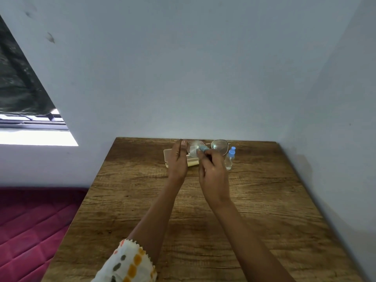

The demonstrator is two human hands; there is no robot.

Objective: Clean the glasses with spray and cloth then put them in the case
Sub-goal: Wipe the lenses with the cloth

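**Wiping thin wire-frame specs: where to grab them**

So the glasses (219,147) are held up over the far end of the wooden table (203,231), close to the wall, lenses facing the camera. The left hand (179,159) pinches them at the outer edge of one lens, about where the hinge sits, with thumb and fingers pointing up. The right hand (212,174) has a small blue cloth (202,148) bunched in its fingertips and presses it onto that same lens, on the bridge side. Both grips are narrow pinches, nothing loose.

My take on handling: it's a thin metal frame, so very light but bendy and easy to twist. The lens being rubbed looks hazy, maybe wet, so probably slippery too. I'd hold it by the rim or hinge corner like here, not by an arm, and brace the lens you're rubbing so the bridge doesn't flex. The cloth is soft and floppy, so it only really works wadded up.

The spray bottle (230,159), clear with a blue cap, stands on the table just right of the hands. The cream case (169,156) looks open and sits behind the left hand, partly hidden. The glasses aren't in it yet, so I'd guess roughly mid-task.

Labels: can't read any writing or brand on the bottle, case or frame, it's all too small.
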